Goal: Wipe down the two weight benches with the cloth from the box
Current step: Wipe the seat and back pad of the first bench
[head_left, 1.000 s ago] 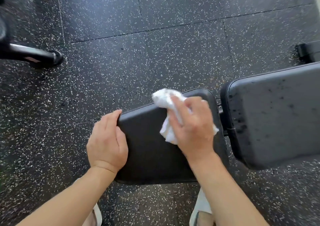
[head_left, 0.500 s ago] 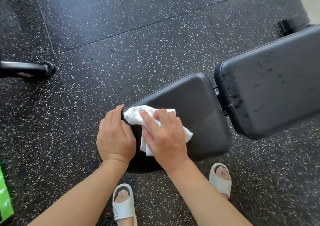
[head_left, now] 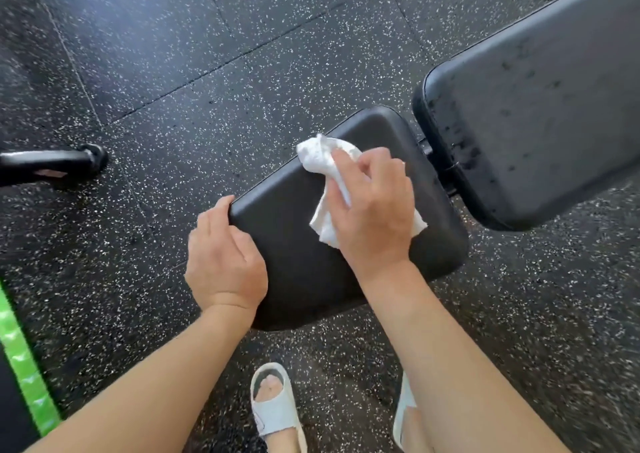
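A weight bench fills the middle and right of the head view. Its black seat pad (head_left: 298, 265) lies in front of me, and the longer back pad (head_left: 540, 99), speckled with dark wet spots, rises to the upper right. My right hand (head_left: 374, 210) grips a crumpled white cloth (head_left: 320, 156) and presses it onto the far half of the seat pad. My left hand (head_left: 225, 255) holds the seat pad's left edge, fingers curled over the rim. Only this one bench is in view.
The floor is black rubber tile with white specks (head_left: 207, 54). A black metal bar end (head_left: 62, 165) lies on the floor at the left. A green strip (head_left: 24, 366) runs along the lower left edge. My feet in white sandals (head_left: 273, 407) stand just below the seat pad.
My right hand has slid the cloth from beside my left hand toward the far right of the seat pad. My left hand keeps its hold on the pad's edge.
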